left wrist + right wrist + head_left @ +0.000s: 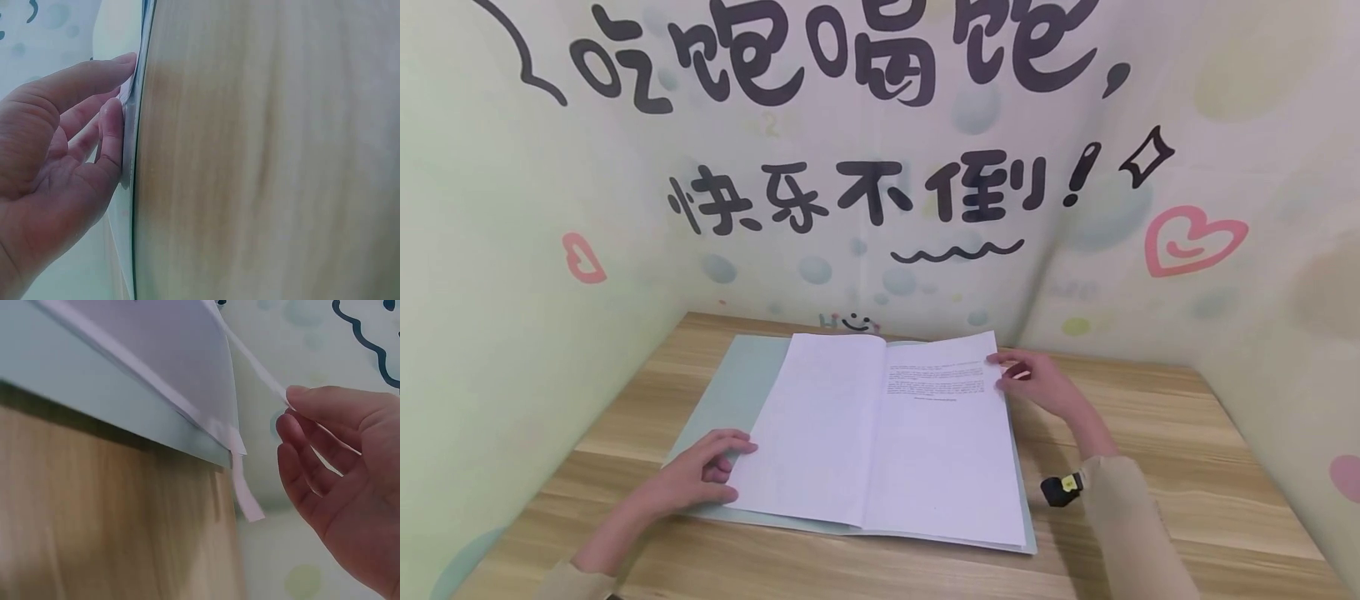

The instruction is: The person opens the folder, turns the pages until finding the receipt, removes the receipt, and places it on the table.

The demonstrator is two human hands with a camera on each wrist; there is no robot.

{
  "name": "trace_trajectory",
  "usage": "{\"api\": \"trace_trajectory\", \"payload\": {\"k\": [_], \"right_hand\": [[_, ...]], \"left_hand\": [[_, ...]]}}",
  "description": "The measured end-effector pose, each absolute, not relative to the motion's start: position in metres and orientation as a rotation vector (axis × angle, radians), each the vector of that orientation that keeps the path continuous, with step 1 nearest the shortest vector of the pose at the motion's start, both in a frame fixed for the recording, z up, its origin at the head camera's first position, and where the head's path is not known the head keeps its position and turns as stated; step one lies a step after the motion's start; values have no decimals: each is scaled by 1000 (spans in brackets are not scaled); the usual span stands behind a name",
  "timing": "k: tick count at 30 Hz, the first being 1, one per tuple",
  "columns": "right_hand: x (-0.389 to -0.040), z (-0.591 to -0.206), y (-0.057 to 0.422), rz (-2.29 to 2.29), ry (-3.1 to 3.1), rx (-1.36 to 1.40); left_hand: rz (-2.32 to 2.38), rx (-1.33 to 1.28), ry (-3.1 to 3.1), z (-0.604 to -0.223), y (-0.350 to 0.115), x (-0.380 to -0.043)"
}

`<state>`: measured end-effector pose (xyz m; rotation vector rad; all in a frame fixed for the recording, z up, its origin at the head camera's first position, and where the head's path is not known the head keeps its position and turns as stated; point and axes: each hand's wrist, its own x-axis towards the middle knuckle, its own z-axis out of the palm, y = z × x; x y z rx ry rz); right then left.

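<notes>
An open booklet with white pages (943,467) and a pale blue-green cover (730,392) lies on the wooden table. Several lines of print run across the upper part of the right-hand page; the left-hand page (820,425) is blank. My right hand (1041,387) pinches a page (259,369) near its upper outer corner between thumb and forefinger, raising that corner. Below it in the right wrist view, a thin pale strip (245,487) sticks out past the booklet's corner. My left hand (696,475) rests at the left page's outer edge, fingers loosely bent and fingertips touching the paper.
A black block with a yellow label (1062,489) is at the right sleeve (1127,508). Wooden tabletop (1187,467) shows around the booklet. Behind the table stands a wall (775,283) with large black lettering and pink hearts.
</notes>
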<state>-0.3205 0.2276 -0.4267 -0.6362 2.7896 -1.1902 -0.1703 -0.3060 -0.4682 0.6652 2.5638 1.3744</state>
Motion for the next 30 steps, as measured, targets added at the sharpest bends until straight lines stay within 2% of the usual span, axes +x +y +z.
{"api": "trace_trajectory", "payload": {"k": [15, 30], "right_hand": [[-329, -393, 224, -1048, 2793, -829], [-336, -366, 194, -1023, 2936, -958]], "left_hand": [[1362, 642, 2562, -467, -305, -170], [1370, 628, 2563, -468, -307, -171]]}}
